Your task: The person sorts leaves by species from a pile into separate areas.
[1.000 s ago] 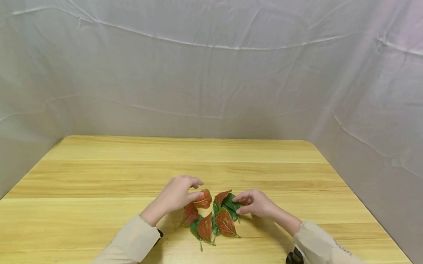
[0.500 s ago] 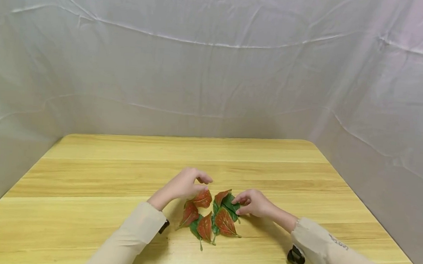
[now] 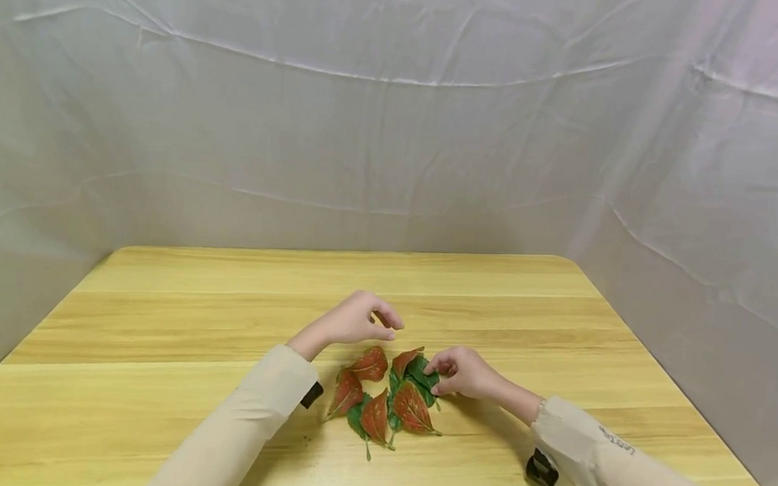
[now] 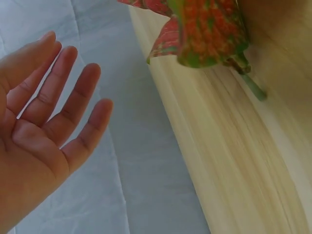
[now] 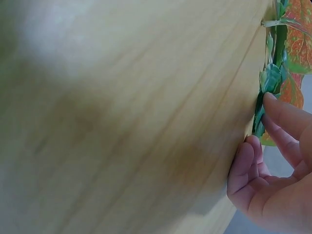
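Note:
Red-and-green artificial leaves lie in a rough ring on the wooden table. My left hand (image 3: 357, 319) hovers beyond the ring's upper-left red leaf (image 3: 371, 364), its fingers loosely bent and holding nothing. The left wrist view shows that hand (image 4: 53, 112) with fingers spread, apart from a red speckled leaf (image 4: 209, 34). On the ring's right side, my right hand (image 3: 464, 372) pinches a green leaf (image 3: 423, 374) by its edge. Thumb and index finger meet at this green leaf (image 5: 261, 105) in the right wrist view. Beside it lies a large red leaf (image 3: 412, 408).
More red leaves (image 3: 375, 417) with short stems point toward the table's near side. The wooden table (image 3: 151, 407) has a pale cloth wall (image 3: 369, 138) behind it and at both sides. A black wrist strap (image 3: 541, 469) shows under the right sleeve.
My left hand has drawn away from the upper-left red leaf, moving up and to the right beyond the ring. My right hand stays at the green leaf.

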{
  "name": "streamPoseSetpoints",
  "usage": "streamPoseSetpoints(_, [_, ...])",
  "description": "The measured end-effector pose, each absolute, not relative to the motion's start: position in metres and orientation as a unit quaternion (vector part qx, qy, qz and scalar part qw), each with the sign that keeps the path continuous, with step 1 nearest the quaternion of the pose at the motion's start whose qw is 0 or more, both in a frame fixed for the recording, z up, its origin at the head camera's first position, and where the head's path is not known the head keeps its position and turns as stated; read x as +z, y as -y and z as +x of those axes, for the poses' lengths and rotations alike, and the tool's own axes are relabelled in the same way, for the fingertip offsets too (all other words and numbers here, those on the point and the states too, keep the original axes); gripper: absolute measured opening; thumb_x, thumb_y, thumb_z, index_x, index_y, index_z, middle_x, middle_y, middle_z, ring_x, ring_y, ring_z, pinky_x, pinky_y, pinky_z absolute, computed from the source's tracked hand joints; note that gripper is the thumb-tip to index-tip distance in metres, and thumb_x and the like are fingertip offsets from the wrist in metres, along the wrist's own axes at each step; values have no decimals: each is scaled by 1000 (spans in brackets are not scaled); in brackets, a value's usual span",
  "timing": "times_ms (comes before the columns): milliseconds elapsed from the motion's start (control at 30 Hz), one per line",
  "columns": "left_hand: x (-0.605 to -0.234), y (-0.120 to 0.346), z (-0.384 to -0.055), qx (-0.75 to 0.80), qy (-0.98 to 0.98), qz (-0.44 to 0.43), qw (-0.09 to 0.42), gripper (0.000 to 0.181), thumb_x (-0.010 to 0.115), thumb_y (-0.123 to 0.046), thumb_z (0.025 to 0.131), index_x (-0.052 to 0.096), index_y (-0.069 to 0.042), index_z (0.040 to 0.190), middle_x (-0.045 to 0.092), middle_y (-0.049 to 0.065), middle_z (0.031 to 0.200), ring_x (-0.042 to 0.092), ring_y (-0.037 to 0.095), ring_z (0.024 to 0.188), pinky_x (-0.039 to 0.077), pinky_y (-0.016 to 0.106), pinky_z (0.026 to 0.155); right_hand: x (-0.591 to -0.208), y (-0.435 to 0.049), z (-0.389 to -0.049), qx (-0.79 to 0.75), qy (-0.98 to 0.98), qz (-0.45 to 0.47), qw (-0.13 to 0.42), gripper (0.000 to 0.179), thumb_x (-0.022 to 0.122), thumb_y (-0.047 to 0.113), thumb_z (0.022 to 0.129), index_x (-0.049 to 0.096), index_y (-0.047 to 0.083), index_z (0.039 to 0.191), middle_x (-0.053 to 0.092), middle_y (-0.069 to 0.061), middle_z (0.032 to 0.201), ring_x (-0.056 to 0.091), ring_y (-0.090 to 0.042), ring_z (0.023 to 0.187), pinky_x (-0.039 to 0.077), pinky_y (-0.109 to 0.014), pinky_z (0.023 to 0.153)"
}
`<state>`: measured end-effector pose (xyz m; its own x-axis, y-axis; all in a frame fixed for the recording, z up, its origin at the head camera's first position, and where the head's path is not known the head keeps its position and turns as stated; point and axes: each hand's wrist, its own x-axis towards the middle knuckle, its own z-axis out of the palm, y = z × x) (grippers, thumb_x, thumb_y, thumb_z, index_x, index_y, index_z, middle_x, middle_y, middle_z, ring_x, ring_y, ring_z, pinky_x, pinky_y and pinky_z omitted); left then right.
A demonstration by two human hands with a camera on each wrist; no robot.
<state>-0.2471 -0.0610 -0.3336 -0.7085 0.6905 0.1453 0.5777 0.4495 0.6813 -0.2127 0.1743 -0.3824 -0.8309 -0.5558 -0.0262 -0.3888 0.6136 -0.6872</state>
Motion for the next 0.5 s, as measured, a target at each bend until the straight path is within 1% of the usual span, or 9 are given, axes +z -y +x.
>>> streamPoseSetpoints(100, [-335, 57, -253, 361, -846, 383, 87, 14, 64, -11, 83, 69, -7, 96, 65, 2, 96, 58, 14, 87, 47, 28, 76, -383, -175, -213, -349, -891, -265, 121, 22, 74, -1, 68, 67, -2, 89, 63, -9, 89, 56, -23, 83, 48, -36, 72])
streamPoseSetpoints(267, [-340, 51, -263, 366, -825, 413, 122, 17, 66, -4, 80, 68, -2, 97, 64, 6, 98, 57, 22, 93, 47, 26, 75, -383, -175, -214, -347, -890, -268, 123, 22, 74, 0, 68, 67, -1, 88, 63, -7, 88, 56, -22, 83, 48, -36, 71])
streamPoseSetpoints(400, [-344, 46, -268, 365, -812, 429, 154, 20, 66, 0, 78, 67, 2, 98, 64, 8, 100, 55, 22, 96, 46, 35, 82, -384, -175, -213, -345, -891, -268, 124, 22, 74, 0, 67, 67, 0, 88, 63, -6, 87, 55, -21, 82, 48, -34, 70])
streamPoseSetpoints(500, [-346, 42, -269, 360, -814, 422, 172, 21, 67, 1, 77, 67, 1, 98, 64, 7, 101, 55, 22, 96, 43, 40, 85, -383, -174, -213, -344, -892, -264, 126, 22, 74, 0, 67, 67, 0, 87, 63, -6, 87, 55, -21, 82, 48, -34, 70])
